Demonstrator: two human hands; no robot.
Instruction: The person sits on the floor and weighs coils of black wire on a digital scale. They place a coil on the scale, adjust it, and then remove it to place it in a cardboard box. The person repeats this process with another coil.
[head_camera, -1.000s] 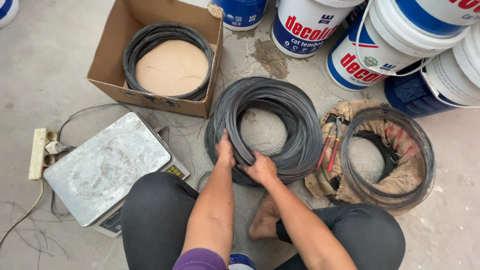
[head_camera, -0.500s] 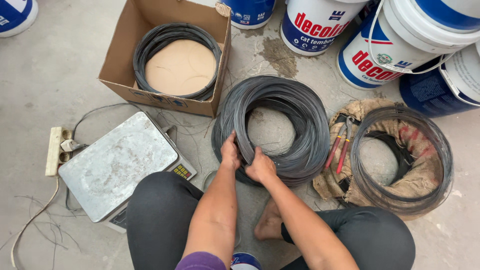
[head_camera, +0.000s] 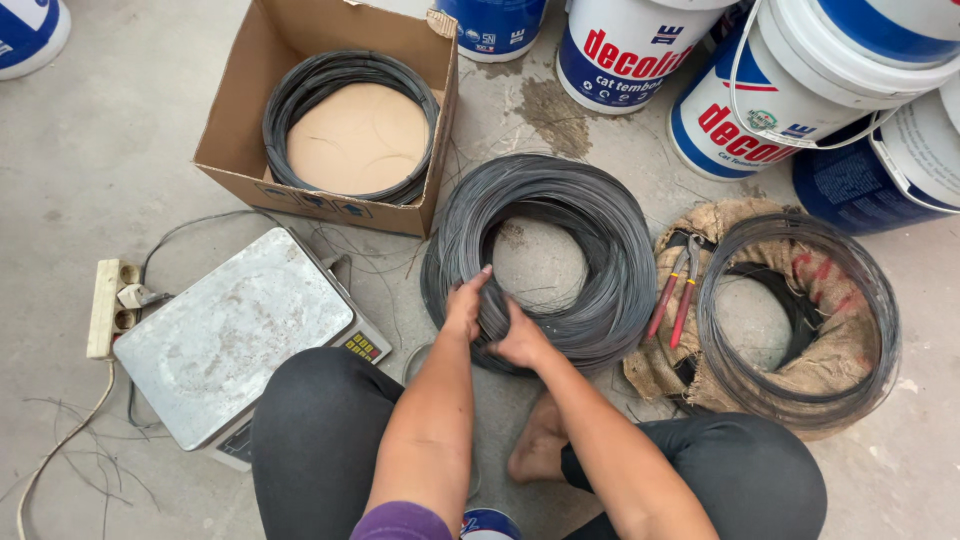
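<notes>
A big coil of dark steel wire (head_camera: 590, 230) lies flat on the concrete floor in front of me. My left hand (head_camera: 465, 303) grips the coil's near edge, fingers wrapped over the strands. My right hand (head_camera: 520, 340) is closed on the same near section just beside it. I am squatting, with both knees in black trousers at the bottom of the view and a bare foot (head_camera: 535, 450) between them.
A cardboard box (head_camera: 240, 150) holding a smaller wire coil (head_camera: 300, 90) sits at the upper left. A metal-topped scale (head_camera: 230, 335) and a power strip (head_camera: 105, 305) lie at left. Red-handled pliers (head_camera: 675, 295) rest on a burlap-wrapped coil (head_camera: 800, 320) at right. Paint buckets (head_camera: 625, 50) line the back.
The view has drifted slightly, so everything sits a little further right and lower. Both hands stay on the coil's near edge with hardly any shift.
</notes>
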